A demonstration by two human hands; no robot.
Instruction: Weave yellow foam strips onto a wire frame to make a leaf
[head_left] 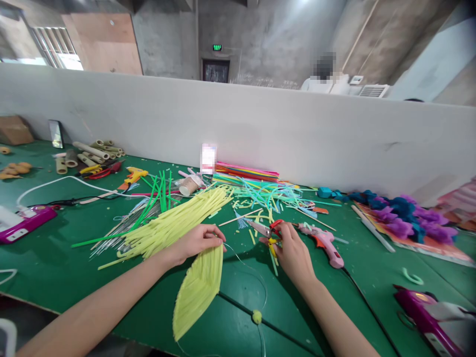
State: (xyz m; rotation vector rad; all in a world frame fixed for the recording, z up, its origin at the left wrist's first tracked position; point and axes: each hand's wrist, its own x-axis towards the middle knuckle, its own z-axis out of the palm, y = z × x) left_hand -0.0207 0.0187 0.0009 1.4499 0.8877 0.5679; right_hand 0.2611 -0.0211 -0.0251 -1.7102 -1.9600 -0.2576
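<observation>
My left hand (pixel 201 240) is closed on the upper end of a yellow leaf shape (pixel 199 292) made of fuzzy pipe cleaners. A dark green stem (pixel 282 333) runs from the leaf toward the lower right, with a small yellow fuzzy ball (pixel 256 317) on it. A thin clear thread (pixel 255 276) loops from near my left fingers to the ball. My right hand (pixel 295 253) grips scissors (pixel 261 229) with red and yellow handles, blades pointing left above the table. A pile of loose yellow pipe cleaners (pixel 178 215) lies behind my left hand.
Right of the scissors lies a pink glue gun (pixel 323 243) with a black cord. Green and turquoise pipe cleaners (pixel 275 193), a yellow glue gun (pixel 136 175) and bamboo pieces (pixel 92 152) lie farther back. Purple flowers (pixel 409 218) are at right. A white partition (pixel 148 114) bounds the table.
</observation>
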